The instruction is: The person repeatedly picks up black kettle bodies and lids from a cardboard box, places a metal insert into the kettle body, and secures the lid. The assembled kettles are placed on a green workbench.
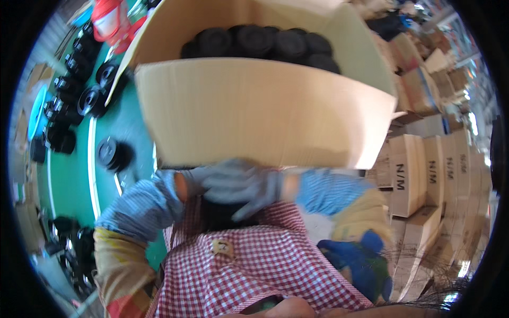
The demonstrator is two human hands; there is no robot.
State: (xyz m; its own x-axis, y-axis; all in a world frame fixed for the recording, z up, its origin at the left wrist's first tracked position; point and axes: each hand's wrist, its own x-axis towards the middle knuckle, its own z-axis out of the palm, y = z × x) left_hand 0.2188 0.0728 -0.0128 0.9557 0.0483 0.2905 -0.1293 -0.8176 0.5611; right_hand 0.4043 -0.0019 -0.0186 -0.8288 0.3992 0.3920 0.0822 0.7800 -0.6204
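Note:
My left hand (195, 180), in a grey knit glove, meets my right hand (253, 186) just below the near wall of a cardboard box. The gloved hands overlap and are smeared by motion. Fingers of the right hand look stretched out across the left hand, whose own fingers are mostly hidden. Behind and below them shows a dark patch (225, 213) whose kind I cannot make out. The open-topped cardboard box (265, 111) stands in front of me with several round black parts (254, 40) inside.
Several black wheel-like parts (93, 100) are on the green floor (79, 169) at left, with one black round part (110, 153) nearer. A red and white object (110, 22) stands at the far left. Stacked cartons (408, 175) line the right side.

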